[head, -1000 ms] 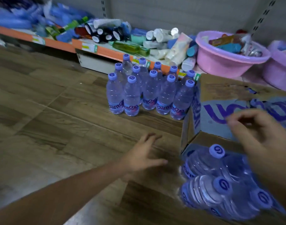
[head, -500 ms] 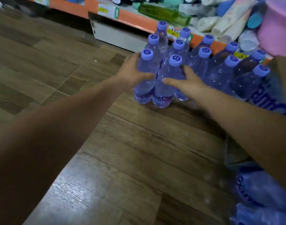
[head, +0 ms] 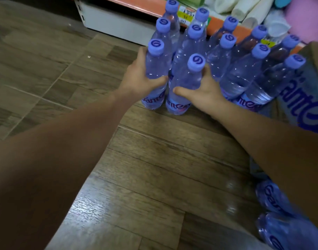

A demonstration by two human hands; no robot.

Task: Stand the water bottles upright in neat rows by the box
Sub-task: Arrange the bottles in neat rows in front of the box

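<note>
While upright on the wood floor (head: pixel 154 168), two front bottles are gripped: the front-left bottle (head: pixel 155 73) by the left hand (head: pixel 138 80), the next bottle (head: pixel 186 83) by the right hand (head: pixel 203 92), fingers curled round each. Long axes are vertical. Remaining rows (head: pixel 244 60) run right toward the box (head: pixel 306 98), nearer the right hand.

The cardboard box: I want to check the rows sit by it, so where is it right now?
In the head view the cardboard box stands at the right edge, directly right of the standing bottles, just before the orange shelf edge.
</note>
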